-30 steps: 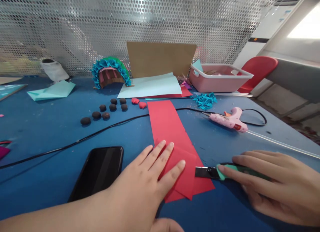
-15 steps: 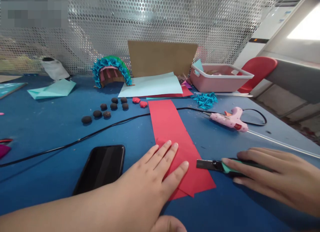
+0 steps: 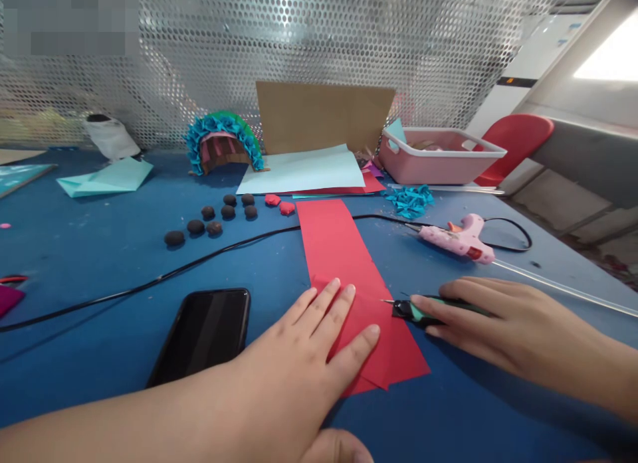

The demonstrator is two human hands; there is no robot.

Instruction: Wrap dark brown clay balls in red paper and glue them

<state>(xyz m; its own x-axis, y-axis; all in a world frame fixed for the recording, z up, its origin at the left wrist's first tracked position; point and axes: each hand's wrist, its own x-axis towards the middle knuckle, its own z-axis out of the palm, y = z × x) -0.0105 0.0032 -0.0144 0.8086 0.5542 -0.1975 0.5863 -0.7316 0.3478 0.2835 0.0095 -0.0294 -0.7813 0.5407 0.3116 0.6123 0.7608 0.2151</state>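
A long strip of red paper (image 3: 335, 240) lies on the blue table, its near end overlapping another red piece at an angle. My left hand (image 3: 312, 347) rests flat on that near end, fingers spread. In my right hand (image 3: 498, 323) is a green and black utility knife (image 3: 416, 311), gripped from above with the index finger along its body. The blade sits over the right edge of the red paper and shows edge-on as a thin line; whether it touches the paper I cannot tell.
Left of my forearm lies a black phone (image 3: 202, 333). A black cable (image 3: 219, 252) runs under the red strip toward a pink glue gun (image 3: 458, 237). Several dark balls (image 3: 196, 227), a blue-frilled arch (image 3: 222, 134), a pink basket (image 3: 438, 161) and cardboard (image 3: 323, 117) stand farther back.
My right hand has moved left and slightly away from me with the utility knife, bringing its blade over the paper. The blade has turned from broad side to thin edge. My left hand stays put.
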